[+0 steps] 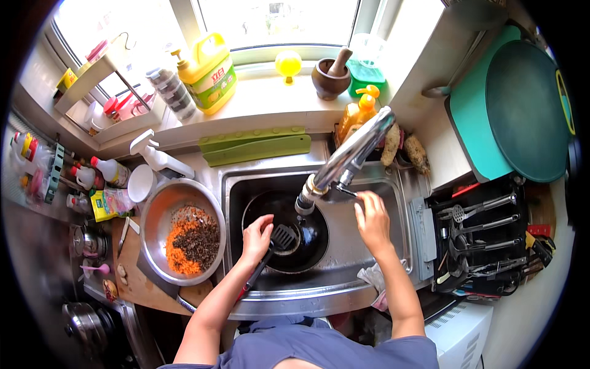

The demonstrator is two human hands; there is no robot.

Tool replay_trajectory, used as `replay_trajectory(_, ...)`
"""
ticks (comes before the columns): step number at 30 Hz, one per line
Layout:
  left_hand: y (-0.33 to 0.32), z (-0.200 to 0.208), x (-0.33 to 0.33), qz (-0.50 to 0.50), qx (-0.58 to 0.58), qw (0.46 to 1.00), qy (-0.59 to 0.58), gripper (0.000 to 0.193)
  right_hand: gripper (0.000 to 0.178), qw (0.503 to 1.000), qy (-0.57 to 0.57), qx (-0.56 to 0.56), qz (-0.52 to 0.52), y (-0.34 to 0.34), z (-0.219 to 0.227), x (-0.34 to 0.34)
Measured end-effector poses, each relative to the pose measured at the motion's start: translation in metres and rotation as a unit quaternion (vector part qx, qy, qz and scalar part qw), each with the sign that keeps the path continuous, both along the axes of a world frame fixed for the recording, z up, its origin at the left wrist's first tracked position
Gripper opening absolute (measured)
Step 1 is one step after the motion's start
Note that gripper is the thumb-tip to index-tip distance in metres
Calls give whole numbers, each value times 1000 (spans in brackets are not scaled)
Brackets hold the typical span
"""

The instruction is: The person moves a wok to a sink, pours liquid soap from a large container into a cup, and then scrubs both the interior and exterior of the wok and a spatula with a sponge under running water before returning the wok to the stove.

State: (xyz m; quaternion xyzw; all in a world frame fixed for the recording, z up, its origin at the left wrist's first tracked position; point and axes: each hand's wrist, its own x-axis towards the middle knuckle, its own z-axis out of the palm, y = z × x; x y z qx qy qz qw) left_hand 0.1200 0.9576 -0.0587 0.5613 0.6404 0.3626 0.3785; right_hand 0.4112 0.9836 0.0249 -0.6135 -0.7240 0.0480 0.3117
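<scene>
My left hand [256, 238] hovers over the left side of the sink basin, fingers loosely bent and apart, nothing visible in them. Just right of it, a black slotted spatula [284, 236] rests in a dark wok [313, 237] inside the sink. A black handle with a red part runs down beside my left wrist; which of the two it belongs to I cannot tell. My right hand [372, 218] is raised at the faucet lever [346, 190], a fingertip at the lever's end and the thumb apart. The chrome faucet [350, 150] arches over the wok. No water stream shows.
Left of the sink, a steel bowl [150, 243] holds shredded orange and dark chopped food, beside a wooden cutting board [150, 295]. A utensil rack [479, 234] stands at the right. A yellow-green jug [209, 77] and a mortar [330, 80] stand on the windowsill.
</scene>
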Motion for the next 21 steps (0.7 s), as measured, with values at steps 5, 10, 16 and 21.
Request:
replay_trajectory(5, -53, -14, -1, -99, -92, 953, 272, 38, 14, 946, -276, -170, -19, 46, -55, 5)
replay_trajectory(10, -83, -13, 7, -117, -70, 885, 445, 40, 7, 941, -318, -114, -19, 67, -93, -8)
replay_trajectory(16, -83, -17, -6, -162, -208, 864, 429, 45, 5, 930, -337, -91, -117, 65, -116, -32)
replay_trajectory(21, -76, -14, -14, -186, -270, 904, 273, 53, 4, 918, -352, -74, -165, 68, -135, -37)
